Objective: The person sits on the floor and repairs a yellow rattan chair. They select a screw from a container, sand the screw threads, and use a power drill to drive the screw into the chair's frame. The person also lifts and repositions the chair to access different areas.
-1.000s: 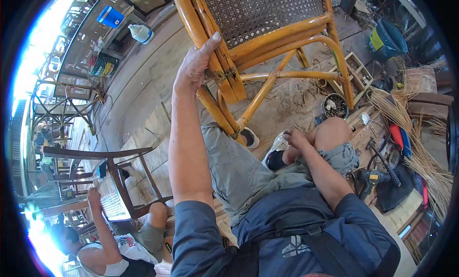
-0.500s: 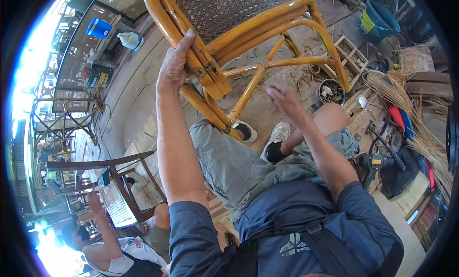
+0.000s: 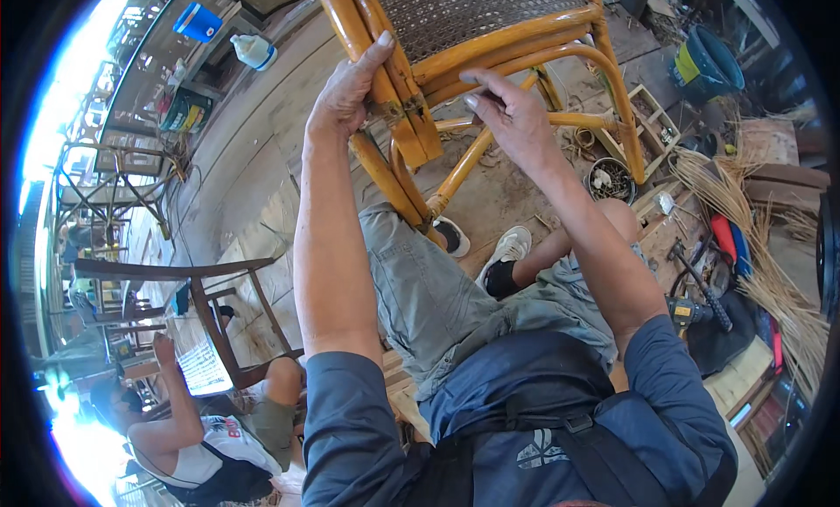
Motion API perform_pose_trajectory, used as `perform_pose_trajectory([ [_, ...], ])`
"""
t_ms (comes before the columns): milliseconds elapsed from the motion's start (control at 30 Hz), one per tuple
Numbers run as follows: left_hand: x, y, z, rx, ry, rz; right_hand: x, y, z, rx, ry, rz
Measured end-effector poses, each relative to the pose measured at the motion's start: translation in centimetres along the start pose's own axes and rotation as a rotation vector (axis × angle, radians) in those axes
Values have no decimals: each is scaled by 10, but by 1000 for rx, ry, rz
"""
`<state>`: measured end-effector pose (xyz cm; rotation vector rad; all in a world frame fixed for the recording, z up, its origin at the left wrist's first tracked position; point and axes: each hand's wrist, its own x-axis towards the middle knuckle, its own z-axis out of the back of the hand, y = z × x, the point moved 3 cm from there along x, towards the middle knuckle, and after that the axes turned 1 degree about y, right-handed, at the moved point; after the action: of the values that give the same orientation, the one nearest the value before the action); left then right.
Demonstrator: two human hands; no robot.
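An orange-brown rattan chair (image 3: pixel 619 104) with a woven cane panel (image 3: pixel 481 10) stands tilted before me, its lower frame by my knees. My left hand (image 3: pixel 346 91) is closed around a thick pole at the chair's left side, thumb lying along it. Just below that hand, the squared ends of several joined poles (image 3: pixel 416 139) show. My right hand (image 3: pixel 516 113) hovers near the rail under the cane panel, index finger stretched out and thumb apart from it. The other fingers are curled, and I see nothing held in them.
On the right lie a metal bowl of small pieces (image 3: pixel 610 181), a wooden tray (image 3: pixel 643 122), a hammer (image 3: pixel 700 284), a power drill (image 3: pixel 687 311) and rattan strands (image 3: pixel 726 218). A teal bucket (image 3: pixel 707 62) stands behind. At left, another person (image 3: pixel 210 446) sits by a dark chair frame (image 3: pixel 214 332).
My right hand has risen toward the chair's rail, and its index finger and thumb have spread. My left hand keeps its hold on the pole. The view has shifted slightly.
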<state>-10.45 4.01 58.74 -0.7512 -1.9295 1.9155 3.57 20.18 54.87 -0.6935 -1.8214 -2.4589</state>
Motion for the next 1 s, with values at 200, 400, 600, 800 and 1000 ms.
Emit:
perform_pose_trajectory([
  [200, 0, 1, 2, 3, -15, -52, 33, 20, -9, -171, 80, 7],
  [400, 0, 1, 2, 138, -93, -95, 41, 5, -11, -295, 81, 99],
  [600, 6, 9, 4, 107, -14, -52, 44, 0, -10, -244, 84, -2],
  [800, -4, 0, -1, 23, 36, 14, 44, -3, -10, -186, 108, -52],
  [1000, -7, -3, -2, -12, 25, -18, 42, -2, -13, -177, 105, -61],
])
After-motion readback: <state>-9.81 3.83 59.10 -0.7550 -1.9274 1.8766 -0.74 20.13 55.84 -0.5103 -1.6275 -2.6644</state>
